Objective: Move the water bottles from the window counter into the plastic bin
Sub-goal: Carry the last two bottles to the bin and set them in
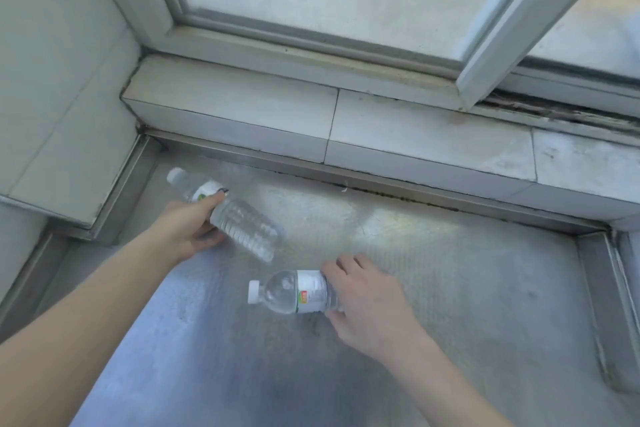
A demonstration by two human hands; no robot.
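Observation:
Two clear water bottles with white caps and white labels lie on their sides on the metal window counter (pixel 433 270). The far bottle (pixel 242 218) points its cap up and left; my left hand (pixel 188 224) wraps around its middle from the left, thumb over the label. The near bottle (pixel 294 291) points its cap to the left; my right hand (pixel 367 302) grips its lower half from the right, fingers over the top and thumb beneath. Both bottles look to be resting on the counter. No plastic bin is in view.
A tiled white ledge (pixel 381 121) runs along the back of the counter under the sliding window frame (pixel 311 42). A tiled wall (pixel 52 97) closes the left side. A raised metal rim (pixel 602 305) borders the counter at the right.

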